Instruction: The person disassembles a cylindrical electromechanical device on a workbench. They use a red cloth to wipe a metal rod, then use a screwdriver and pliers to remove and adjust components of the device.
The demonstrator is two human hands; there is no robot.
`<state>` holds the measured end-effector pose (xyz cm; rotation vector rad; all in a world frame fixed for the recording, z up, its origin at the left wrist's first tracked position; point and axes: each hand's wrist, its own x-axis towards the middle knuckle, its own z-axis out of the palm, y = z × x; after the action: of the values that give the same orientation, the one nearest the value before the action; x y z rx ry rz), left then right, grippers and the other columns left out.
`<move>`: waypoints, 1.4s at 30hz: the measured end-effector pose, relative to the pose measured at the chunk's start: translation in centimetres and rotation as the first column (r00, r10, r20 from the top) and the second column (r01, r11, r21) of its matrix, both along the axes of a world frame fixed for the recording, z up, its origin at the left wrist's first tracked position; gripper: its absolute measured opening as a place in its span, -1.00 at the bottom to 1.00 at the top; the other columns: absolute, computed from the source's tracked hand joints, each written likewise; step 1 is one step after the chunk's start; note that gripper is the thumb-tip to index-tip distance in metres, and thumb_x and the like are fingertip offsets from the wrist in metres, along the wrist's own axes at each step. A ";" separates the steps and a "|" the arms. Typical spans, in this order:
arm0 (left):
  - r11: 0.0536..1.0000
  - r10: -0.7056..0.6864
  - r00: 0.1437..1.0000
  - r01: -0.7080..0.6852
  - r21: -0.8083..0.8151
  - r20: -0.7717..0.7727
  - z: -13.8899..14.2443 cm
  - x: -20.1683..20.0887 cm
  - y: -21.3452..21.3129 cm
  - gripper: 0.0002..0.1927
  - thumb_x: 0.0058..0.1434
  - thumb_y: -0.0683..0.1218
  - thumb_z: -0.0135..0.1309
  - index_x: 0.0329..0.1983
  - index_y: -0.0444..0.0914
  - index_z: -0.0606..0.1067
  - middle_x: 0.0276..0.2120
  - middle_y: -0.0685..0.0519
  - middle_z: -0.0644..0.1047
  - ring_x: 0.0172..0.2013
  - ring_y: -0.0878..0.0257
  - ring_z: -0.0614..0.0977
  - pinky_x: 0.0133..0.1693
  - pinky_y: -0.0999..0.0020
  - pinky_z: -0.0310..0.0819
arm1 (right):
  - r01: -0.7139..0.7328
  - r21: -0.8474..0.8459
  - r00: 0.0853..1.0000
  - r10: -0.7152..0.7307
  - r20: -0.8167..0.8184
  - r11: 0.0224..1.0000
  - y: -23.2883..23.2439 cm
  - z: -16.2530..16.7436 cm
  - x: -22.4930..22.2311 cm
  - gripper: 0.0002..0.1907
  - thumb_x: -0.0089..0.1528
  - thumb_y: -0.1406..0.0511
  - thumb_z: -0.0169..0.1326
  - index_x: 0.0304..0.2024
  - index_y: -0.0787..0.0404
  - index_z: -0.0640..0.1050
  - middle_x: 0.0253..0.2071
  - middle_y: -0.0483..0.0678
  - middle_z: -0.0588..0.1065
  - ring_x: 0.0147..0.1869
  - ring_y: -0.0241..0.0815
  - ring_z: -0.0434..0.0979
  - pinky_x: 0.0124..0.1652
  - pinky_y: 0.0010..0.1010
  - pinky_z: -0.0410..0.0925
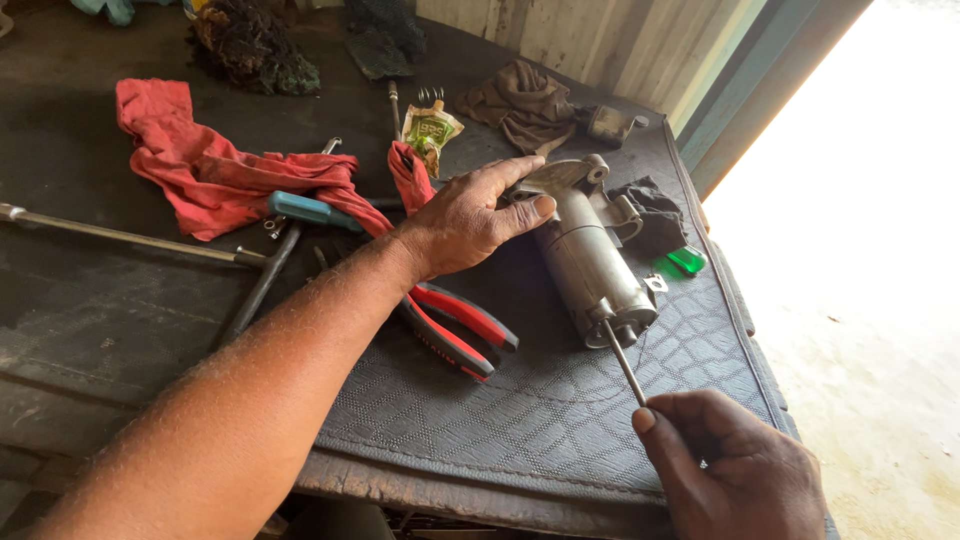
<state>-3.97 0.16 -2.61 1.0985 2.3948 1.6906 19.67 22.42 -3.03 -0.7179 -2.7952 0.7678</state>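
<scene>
Atop motor housing [590, 265], flattened left hand [470, 222].

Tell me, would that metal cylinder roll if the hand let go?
Probably only a little: the cylinder is round, but brackets sticking out near its ends should stop it. All metal, it likely feels heavy and stiff. The left hand steadies it on the quilted mat, which probably grips.

Red rag [215, 165] crumpled across dark counter [90, 300], over blue-handled tool [310, 210]. T-wrench [150, 240] lying below rag. Red-handled pliers [460, 330] on quilted grey mat [520, 410]. Green sachet [430, 130] upright near springs [430, 95]. Brown cloth [520, 100] beside small metal part [612, 124]. Green handle [686, 260] against black cloth [655, 215].
</scene>
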 end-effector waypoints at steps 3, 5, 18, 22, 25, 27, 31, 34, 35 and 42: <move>0.999 0.005 0.998 -0.004 0.032 -0.057 0.0 0.0 0.0 -0.13 0.25 0.30 0.08 0.40 -0.40 0.27 0.28 -0.20 0.45 0.26 0.09 0.54 0.25 0.27 0.38 | 0.018 0.024 1.000 -0.018 -0.025 1.000 -0.8 0.6 0.0 -0.79 0.17 0.14 0.32 -0.20 0.05 0.76 -0.42 -0.13 0.66 -0.27 -0.31 0.70 -0.16 -0.45 0.57; 1.000 0.018 0.997 -0.016 0.022 -0.069 0.0 0.1 0.0 -0.14 0.25 0.29 0.07 0.40 -0.39 0.28 0.29 -0.20 0.45 0.26 0.09 0.52 0.24 0.27 0.38 | 0.050 0.072 0.998 -0.047 -0.040 0.996 -1.5 1.3 0.0 -0.80 0.16 0.14 0.32 -0.22 0.04 0.76 -0.45 -0.13 0.64 -0.31 -0.30 0.68 -0.18 -0.45 0.55; 1.000 0.022 0.999 -0.023 0.015 0.029 0.7 0.4 -0.1 -0.19 0.23 0.25 0.05 0.38 -0.37 0.30 0.22 -0.19 0.52 0.21 0.10 0.59 0.20 0.30 0.41 | -0.013 0.061 0.982 0.024 -0.185 0.998 -4.7 3.6 -3.0 -0.66 0.13 0.10 0.32 -0.10 0.05 0.71 -0.42 -0.10 0.68 -0.39 -0.29 0.66 -0.30 -0.38 0.50; 0.999 0.048 0.999 -0.048 0.003 -0.002 0.5 0.2 -0.2 -0.21 0.27 0.25 0.03 0.38 -0.37 0.31 0.28 -0.20 0.46 0.27 0.07 0.51 0.24 0.28 0.35 | -0.076 0.178 0.956 0.122 -0.266 0.981 -3.6 2.9 -2.0 -0.51 0.00 0.10 0.40 -0.06 0.11 0.66 -0.27 -0.14 0.68 -0.35 -0.32 0.71 -0.30 -0.35 0.51; 0.999 0.036 0.999 -0.036 0.012 -0.030 0.3 0.0 -0.2 -0.21 0.29 0.26 0.02 0.38 -0.38 0.31 0.30 -0.21 0.45 0.31 0.05 0.47 0.26 0.27 0.31 | -0.016 0.101 0.981 0.035 -0.192 0.995 -2.8 1.7 -0.9 -0.50 -0.05 0.13 0.45 -0.09 0.11 0.67 -0.28 -0.16 0.70 -0.30 -0.30 0.69 -0.28 -0.37 0.55; 1.000 0.011 0.999 -0.011 0.020 -0.037 0.3 0.0 -0.3 -0.20 0.30 0.27 0.00 0.38 -0.39 0.30 0.30 -0.21 0.44 0.32 0.05 0.47 0.27 0.26 0.31 | 0.025 0.051 0.985 -0.016 -0.174 0.998 -2.4 1.2 -0.4 -0.56 -0.04 0.15 0.45 -0.13 0.10 0.69 -0.32 -0.17 0.69 -0.30 -0.30 0.68 -0.30 -0.37 0.55; 0.999 0.011 1.000 -0.011 0.047 -0.003 0.4 -0.1 -0.2 -0.22 0.30 0.29 -0.02 0.35 -0.38 0.34 0.27 -0.20 0.48 0.31 0.05 0.49 0.27 0.26 0.31 | 0.000 0.050 0.979 0.010 -0.203 0.999 -2.2 1.1 -0.6 -0.74 0.06 0.14 0.41 -0.25 0.07 0.74 -0.40 -0.16 0.65 -0.30 -0.34 0.69 -0.27 -0.41 0.51; 0.999 -0.004 1.000 0.003 0.052 0.015 0.4 -0.2 -0.2 -0.22 0.29 0.29 -0.02 0.35 -0.38 0.35 0.25 -0.20 0.51 0.30 0.06 0.50 0.27 0.26 0.32 | 0.028 0.060 0.958 -0.010 -0.285 0.998 -2.7 1.5 -0.8 -0.77 0.06 0.13 0.42 -0.33 0.08 0.74 -0.50 -0.11 0.66 -0.37 -0.31 0.72 -0.29 -0.39 0.53; 0.999 0.008 1.000 -0.008 0.040 -0.007 0.4 -0.2 -0.2 -0.23 0.30 0.29 -0.03 0.34 -0.38 0.36 0.26 -0.20 0.50 0.30 0.06 0.49 0.27 0.26 0.31 | 0.048 0.062 0.947 -0.025 -0.319 0.997 -3.0 1.7 -1.0 -0.76 0.04 0.12 0.43 -0.36 0.09 0.73 -0.53 -0.09 0.67 -0.41 -0.29 0.73 -0.31 -0.37 0.54; 0.999 0.030 0.999 -0.030 0.015 -0.009 0.3 -0.2 -0.3 -0.23 0.31 0.28 -0.01 0.34 -0.39 0.35 0.25 -0.19 0.49 0.29 0.08 0.49 0.26 0.27 0.31 | -0.002 0.093 0.938 0.034 -0.344 0.996 -4.0 2.6 -2.2 -0.75 0.09 0.11 0.37 -0.31 0.10 0.73 -0.47 -0.09 0.68 -0.36 -0.27 0.74 -0.24 -0.38 0.51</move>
<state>-4.17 -0.18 -2.27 1.0797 2.4207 1.7185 17.43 18.41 -0.44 -0.4870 -2.5008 0.6866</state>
